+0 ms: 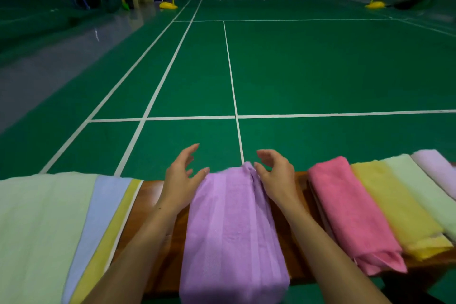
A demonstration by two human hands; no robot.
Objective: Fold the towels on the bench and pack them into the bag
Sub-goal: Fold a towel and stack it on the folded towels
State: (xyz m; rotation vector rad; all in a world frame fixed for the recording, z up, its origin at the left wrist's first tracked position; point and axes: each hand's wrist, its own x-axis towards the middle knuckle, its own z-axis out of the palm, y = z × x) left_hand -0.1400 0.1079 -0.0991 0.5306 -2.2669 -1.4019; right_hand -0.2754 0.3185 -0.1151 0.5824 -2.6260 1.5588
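Nearest the camera, the purple towel (232, 229) lies folded into a long strip down the middle of the wooden desk (158, 242), its near end overhanging the edge toward the viewer; to the left, a stack of flat towels, pale green (39, 229) over light blue (96, 217) over yellow (116, 227), looks unfolded and waiting its turn; the left hand (180, 180) hovers with fingers spread and relaxed at the purple towel's far left corner, holding nothing, its fingertips just at the cloth; the right hand (276, 177) is likewise loose and spread at the far right corner, where the fabric bunches up, probably poised to take that end and bring it over for another fold; further right, a pink towel (350, 212), a yellow towel (392, 207), a light green towel (424, 187) and a pale lilac towel (436, 168) lie side by side in narrow folds, apparently finished and set aside for packing; no bag is in view; beyond the desk stretches a green court floor (320, 69) with white lines.
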